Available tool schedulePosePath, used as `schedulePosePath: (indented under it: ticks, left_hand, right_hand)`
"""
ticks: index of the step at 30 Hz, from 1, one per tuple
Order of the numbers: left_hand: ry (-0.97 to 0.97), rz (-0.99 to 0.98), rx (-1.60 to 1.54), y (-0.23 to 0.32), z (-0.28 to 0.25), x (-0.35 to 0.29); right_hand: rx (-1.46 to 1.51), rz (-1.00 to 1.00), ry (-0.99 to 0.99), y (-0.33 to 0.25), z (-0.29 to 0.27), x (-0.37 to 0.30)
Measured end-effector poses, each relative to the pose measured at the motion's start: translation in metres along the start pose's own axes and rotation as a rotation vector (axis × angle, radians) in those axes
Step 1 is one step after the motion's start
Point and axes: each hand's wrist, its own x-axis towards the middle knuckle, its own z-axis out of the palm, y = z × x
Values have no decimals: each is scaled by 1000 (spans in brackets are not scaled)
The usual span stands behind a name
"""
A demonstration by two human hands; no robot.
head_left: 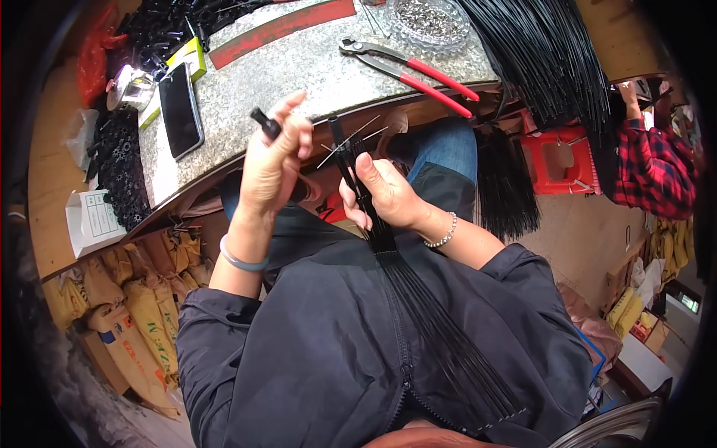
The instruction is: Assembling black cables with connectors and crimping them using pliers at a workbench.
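Note:
My right hand (388, 196) is closed around a folded black umbrella frame (452, 336). Its thin ribs fan down across my dark jacket, while the dark shaft end points up toward the table edge. A few thin metal rods stick out crosswise near that top end. Up and to the left, my left hand (267, 168) pinches a small black tubular piece (265, 122) between thumb and fingers, apart from the frame. Red-handled pincers (407, 71) lie on the stone tabletop (299, 78) beyond my hands.
On the tabletop are a phone (181, 112), a worn red strip (284, 31) and a glass dish (396, 33) of small metal parts. Black plastic parts (119, 172) crowd the left. Black ribs (545, 60) overhang the right end, near a red stool (532, 164) and another person's plaid sleeve (653, 168).

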Motion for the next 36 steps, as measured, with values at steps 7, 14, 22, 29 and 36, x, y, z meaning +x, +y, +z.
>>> schedulePosePath:
  ticks: [7, 14, 22, 29, 36]
  left_hand:
    - [-40, -37, -62, 26, 41, 13]
    - [-81, -134, 41, 17, 35, 15]
    - [-28, -140, 183, 19, 45, 13]
    - [-39, -122, 182, 18, 43, 11]
    - [-80, -44, 173, 14, 46, 10]
  right_hand:
    - [-15, 6, 41, -3, 2, 1]
    - [-18, 19, 74, -3, 3, 0]
    - [-19, 9, 77, -2, 1, 0]
    - [-40, 16, 83, -2, 2, 0]
    - [-30, 5, 72, 0, 2, 0]
